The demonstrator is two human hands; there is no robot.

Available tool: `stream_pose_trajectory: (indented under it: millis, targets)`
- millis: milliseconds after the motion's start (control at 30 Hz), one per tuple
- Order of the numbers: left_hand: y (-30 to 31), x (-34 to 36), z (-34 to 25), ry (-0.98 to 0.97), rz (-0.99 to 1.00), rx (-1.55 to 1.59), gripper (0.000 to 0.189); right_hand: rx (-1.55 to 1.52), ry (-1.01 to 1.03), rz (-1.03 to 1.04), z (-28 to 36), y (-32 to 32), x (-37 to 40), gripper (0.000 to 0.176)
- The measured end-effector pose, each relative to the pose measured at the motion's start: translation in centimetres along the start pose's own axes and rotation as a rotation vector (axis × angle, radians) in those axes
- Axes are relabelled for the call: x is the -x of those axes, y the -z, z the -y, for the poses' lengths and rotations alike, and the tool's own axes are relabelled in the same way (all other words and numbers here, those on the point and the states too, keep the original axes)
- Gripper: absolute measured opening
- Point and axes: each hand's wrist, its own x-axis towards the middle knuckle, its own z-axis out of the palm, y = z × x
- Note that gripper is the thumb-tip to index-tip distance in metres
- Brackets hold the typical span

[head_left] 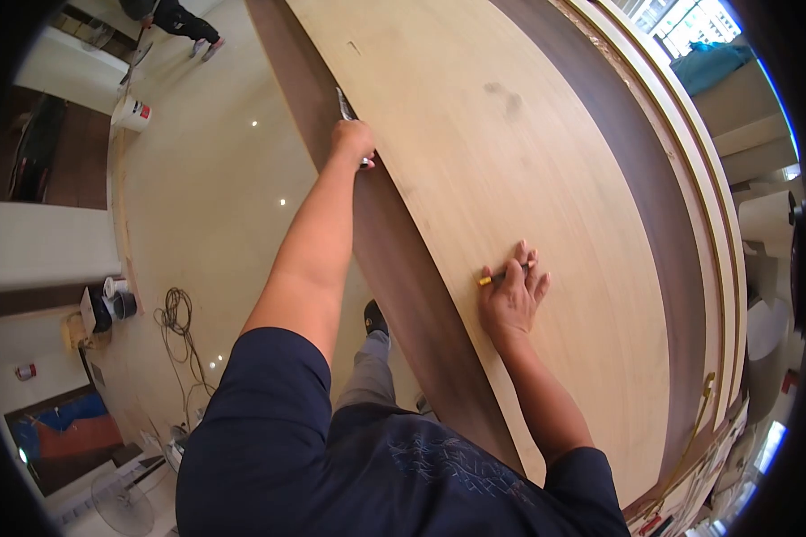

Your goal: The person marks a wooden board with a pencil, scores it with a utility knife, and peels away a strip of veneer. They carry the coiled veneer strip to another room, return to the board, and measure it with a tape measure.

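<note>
My left hand point(354, 143) is closed around what looks like a utility knife point(343, 105), its metal blade pointing forward along the long edge of a pale wood sheet point(564, 197). The handle is mostly hidden in the fist. On top of the sheet rests my right hand point(509, 309), fingers forward and pressed to the surface, with a dark pencil-like marker point(487, 281) with a yellow end tucked between them. Beneath the sheet, a darker brown board point(403, 259) sticks out on both sides.
More stacked panels point(703, 179) lie along the right. A coiled cable point(177, 313) lies on the glossy floor point(215, 197) at left, with a white bucket point(134, 115) farther up. Another person point(184, 20) stands at the top left. A fan point(123, 503) is at lower left.
</note>
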Motion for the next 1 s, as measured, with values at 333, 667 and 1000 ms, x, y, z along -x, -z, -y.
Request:
stream_pose_trajectory:
  millis: [333, 667, 1000]
  targets:
    - [-5.9, 19.7, 11.0, -0.006, 0.062, -0.019, 0.039, -0.063, 0.042, -0.049, -0.3, 0.2, 1.0, 0.043]
    - [-3.4, 25.7, 10.0, -0.042, 0.078, -0.037, 0.041, -0.076, -0.014, 0.004, 0.4, 1.1, 1.1, 0.049]
    - [4.1, -2.7, -1.9, -0.175, -0.046, -0.080, 0.041, 0.013, -0.087, 0.050, 1.0, 1.0, 0.1, 0.033]
